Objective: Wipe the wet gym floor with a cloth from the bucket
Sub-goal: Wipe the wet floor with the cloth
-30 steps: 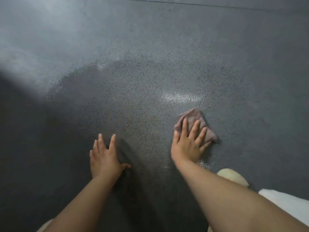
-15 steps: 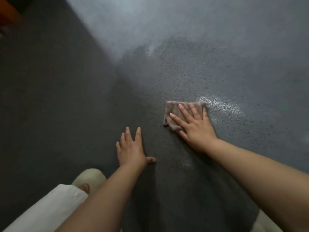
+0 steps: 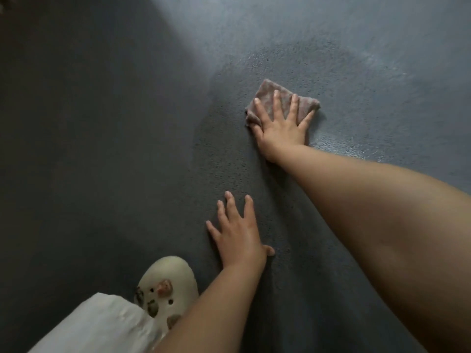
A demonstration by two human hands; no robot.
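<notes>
A small folded pinkish-brown cloth point(image 3: 270, 94) lies flat on the dark grey speckled gym floor point(image 3: 356, 85). My right hand point(image 3: 281, 123) presses down on it with the fingers spread over its top. The floor around and to the right of the cloth glistens with a wet sheen point(image 3: 336, 143). My left hand point(image 3: 238, 234) rests palm down on the floor nearer to me, fingers apart, holding nothing. No bucket is in sight.
A cream clog with charms point(image 3: 167, 284) and a white trouser leg point(image 3: 102, 324) sit at the lower left. The floor to the left lies in deep shadow; a pale light patch falls across the top.
The cloth and my right hand have slid away from me and to the right across the wet patch. The view has swung left, bringing the clog into sight. My left hand stays planted.
</notes>
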